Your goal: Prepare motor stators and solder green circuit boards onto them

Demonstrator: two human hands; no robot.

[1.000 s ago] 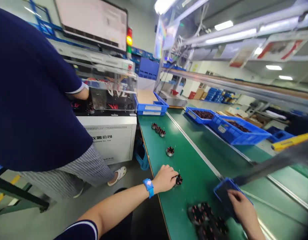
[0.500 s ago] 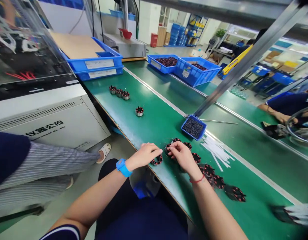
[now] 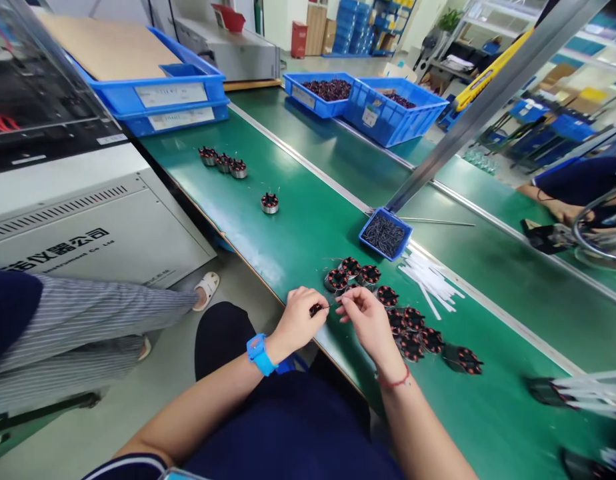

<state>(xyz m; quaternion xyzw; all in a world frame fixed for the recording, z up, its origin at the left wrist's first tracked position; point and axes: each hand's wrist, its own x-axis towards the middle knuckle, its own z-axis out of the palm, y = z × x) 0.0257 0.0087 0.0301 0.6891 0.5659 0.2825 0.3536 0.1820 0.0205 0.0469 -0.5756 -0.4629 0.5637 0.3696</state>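
At the bench's near edge my left hand (image 3: 302, 319) is closed round a small black and copper wound motor part (image 3: 316, 309), mostly covered by the fingers. Just right of it, my right hand (image 3: 364, 320) is pinched close to thin wires coming from that part; exactly what lies between its fingertips is too small to make out. Beyond and beside my right hand stands a cluster of similar wound parts (image 3: 369, 275) on the green bench. One more wound part (image 3: 269, 203) stands alone farther left, with a short row of them (image 3: 223, 162) behind it.
A small blue bin of black tubes (image 3: 385, 233) sits by a metal post, near white tubes (image 3: 432, 280). Blue crates (image 3: 394, 120) stand at the back. Another person's hand (image 3: 568, 210) is at the right; striped trousers (image 3: 103, 320) show at the left.
The wound part at the edge is now lifted in my left hand. My right hand has moved off the cluster, close to my left fingertips. The view has shifted.
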